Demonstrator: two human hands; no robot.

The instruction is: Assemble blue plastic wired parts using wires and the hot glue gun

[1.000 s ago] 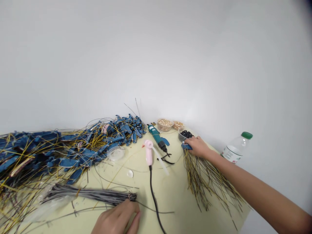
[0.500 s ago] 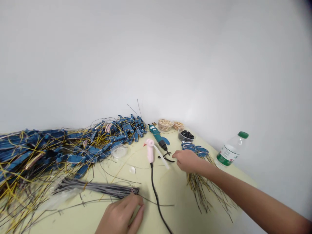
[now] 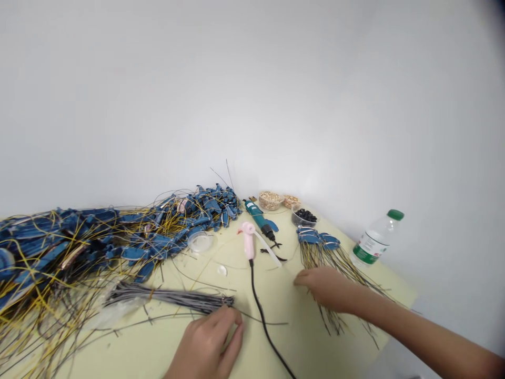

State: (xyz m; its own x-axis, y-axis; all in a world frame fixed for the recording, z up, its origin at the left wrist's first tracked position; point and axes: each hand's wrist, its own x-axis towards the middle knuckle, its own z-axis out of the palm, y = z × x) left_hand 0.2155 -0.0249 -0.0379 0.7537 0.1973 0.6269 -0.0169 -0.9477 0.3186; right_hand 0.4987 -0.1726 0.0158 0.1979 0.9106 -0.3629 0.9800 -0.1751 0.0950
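While the left hand (image 3: 209, 342) rests at the right end of the grey bundle (image 3: 177, 298), the right hand (image 3: 325, 287) is above the table (image 3: 276, 310), over the wires (image 3: 311, 258) that trail off two blue parts (image 3: 309, 236). Left: thumb and index close together, narrow gap, tips right at the bundle's end; can't tell if they pinch a strand. Right: fingers together, pointing left; can't tell if anything is in them or if it touches the wires. Bundle lies roughly level across the near table, tied by a band (image 3: 151, 295), left part in a clear bag (image 3: 118, 314). Blue parts sit side by side beyond the right hand, just in front of a tub (image 3: 300, 222) of black bits (image 3: 306, 214). Two tubs of beige bits (image 3: 270, 197) stand farther back. Mid-table: pink gun (image 3: 248, 246) with a whitish stick (image 3: 270, 248) out the back and a black cord (image 3: 257, 302) running to the near edge; teal tool (image 3: 257, 215) just behind it. Clear lid (image 3: 200, 242) and white disc (image 3: 221, 270) lie left of the gun. Blue pile (image 3: 98, 231), tangled with yellow and black wires, fills the left side along the wall (image 3: 252, 95). Bottle (image 3: 371, 246), green cap, stands upright at the right edge.
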